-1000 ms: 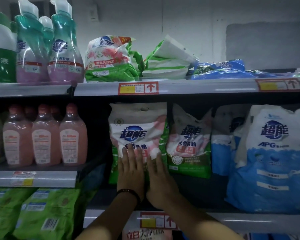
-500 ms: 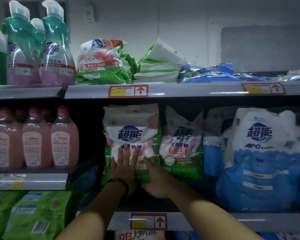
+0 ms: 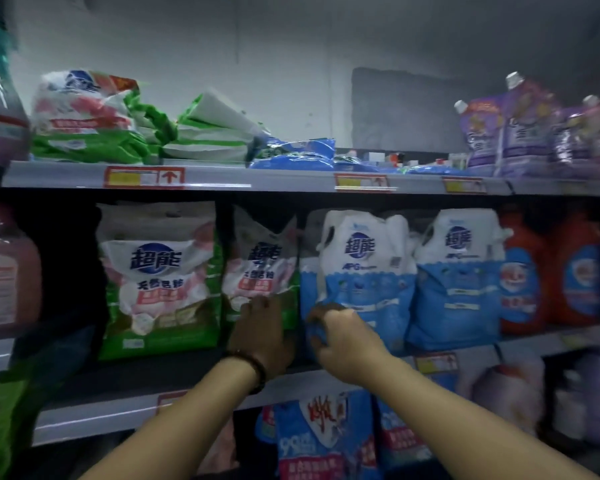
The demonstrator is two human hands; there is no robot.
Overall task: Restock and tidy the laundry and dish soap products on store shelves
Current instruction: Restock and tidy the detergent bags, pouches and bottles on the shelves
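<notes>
The step in hand looked like straightening the row of detergent bags on the middle shelf [image 3: 101,420], at the centre of the frame. The left hand [image 3: 261,336] lay against the lower front of the smaller green-and-pink bag [image 3: 260,268], fingertips bent onto the film; whether it pinched the bag or only pressed it could not be told through the blur. The right hand [image 3: 343,339], just beside it toward the right of the frame, had its fingers curled into the lower left corner of the blue-and-white pouch [image 3: 364,271] and seemed to grip it. Both packs stood upright and touched one another, the smaller bag creased and leaning a little, with the larger green-and-pink bag [image 3: 160,278] to its left and a second blue pouch [image 3: 458,278] to the right. The next move probably called for drawing the gripped pouch level with its neighbour and squaring the creased bag forward, gently, since soft film packs slump and tip when tugged at one corner.
</notes>
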